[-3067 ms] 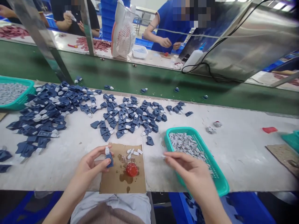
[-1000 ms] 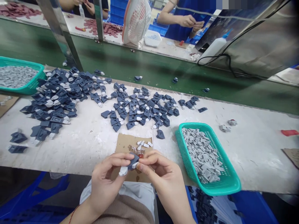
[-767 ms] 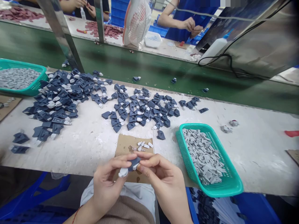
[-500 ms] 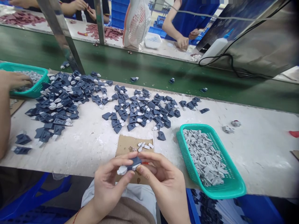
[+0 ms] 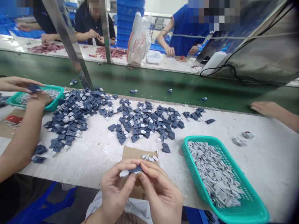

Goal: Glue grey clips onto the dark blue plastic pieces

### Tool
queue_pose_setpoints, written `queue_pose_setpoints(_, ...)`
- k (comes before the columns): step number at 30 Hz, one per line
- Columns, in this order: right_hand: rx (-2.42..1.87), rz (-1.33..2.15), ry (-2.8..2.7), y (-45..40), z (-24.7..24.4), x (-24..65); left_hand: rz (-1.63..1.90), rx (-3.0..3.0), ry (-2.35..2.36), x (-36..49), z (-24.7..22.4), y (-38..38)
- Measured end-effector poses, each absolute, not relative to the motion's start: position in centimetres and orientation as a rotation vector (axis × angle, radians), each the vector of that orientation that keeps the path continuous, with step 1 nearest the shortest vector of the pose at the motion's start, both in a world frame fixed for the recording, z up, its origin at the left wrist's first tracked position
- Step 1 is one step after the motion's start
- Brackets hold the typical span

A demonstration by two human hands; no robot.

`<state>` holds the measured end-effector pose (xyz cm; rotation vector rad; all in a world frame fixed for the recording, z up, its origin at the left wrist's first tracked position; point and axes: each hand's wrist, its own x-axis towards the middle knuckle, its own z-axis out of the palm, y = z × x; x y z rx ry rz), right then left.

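Between my two hands, close to the table's front edge, is a small dark blue plastic part [image 5: 135,169] with a white piece [image 5: 124,173] at its left end. My left hand [image 5: 118,183] pinches its left side between thumb and fingers. The right side is gripped by my right hand [image 5: 161,188], thumb below and fingertips on top. Fingers cover much of the part. Just beyond lies a piece of brown cardboard [image 5: 130,152] bearing several small white pieces [image 5: 149,157].
Several dark blue parts with white ends lie in heaps [image 5: 144,121] ahead. A green basket [image 5: 245,189] of grey-white pieces stands at right. Co-workers' hands show at left [image 5: 35,93] and right [image 5: 266,107]. Behind runs a green belt [image 5: 149,81]; a metal post [image 5: 70,46] rises at left.
The view has tilted up and shifted. Both my hands keep hold of the blue part, fingers slightly shifted. The left co-worker's hand now holds a blue part, and another person's hand appears at right.
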<state>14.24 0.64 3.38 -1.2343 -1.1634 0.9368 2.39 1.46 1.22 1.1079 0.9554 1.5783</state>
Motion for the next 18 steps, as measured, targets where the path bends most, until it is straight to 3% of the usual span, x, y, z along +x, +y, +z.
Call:
queue_pose_setpoints(11, -1.242, 0.867, -1.191, 3.7, 2.9, 14.9, 1.489, 1.002, 0.992, 2.8, 2.4, 4.4)
queue_pose_setpoints(18, -1.242, 0.97, -1.096, 5.0, 2.3, 16.7, 1.311, 1.268, 1.505, -1.3, 4.9, 20.2)
